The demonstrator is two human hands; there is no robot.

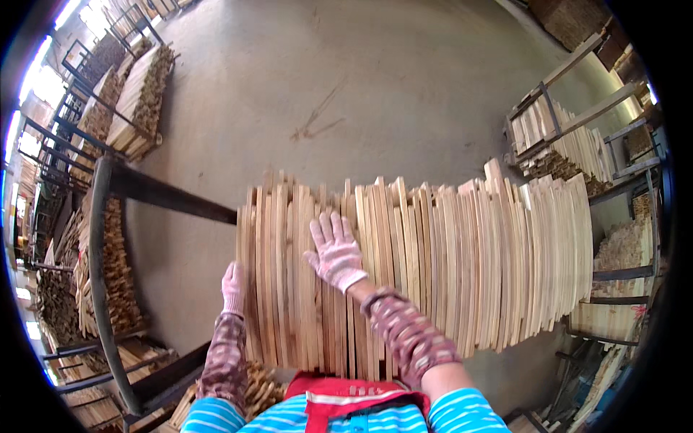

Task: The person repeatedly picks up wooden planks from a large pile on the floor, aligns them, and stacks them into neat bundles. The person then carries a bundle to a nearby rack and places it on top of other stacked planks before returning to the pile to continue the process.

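Observation:
A wide row of long, narrow wooden slats (440, 267) stands packed side by side in front of me, their far ends uneven. My right hand (336, 256), in a pale pink knit glove, lies flat on top of the slats left of the middle, fingers spread. Along the row's left side my left hand (233, 290), gloved the same way, is held edge-up with its fingers straight, against or very close to the outermost slat. Its palm side is hidden. Neither hand grips anything.
A dark metal cart frame (106, 289) rises at the left, with a bar (173, 195) running to the slats. More wood stacks (141, 101) stand at the far left. Another loaded rack (556, 137) is at the far right. Concrete floor (325, 72) stretches ahead.

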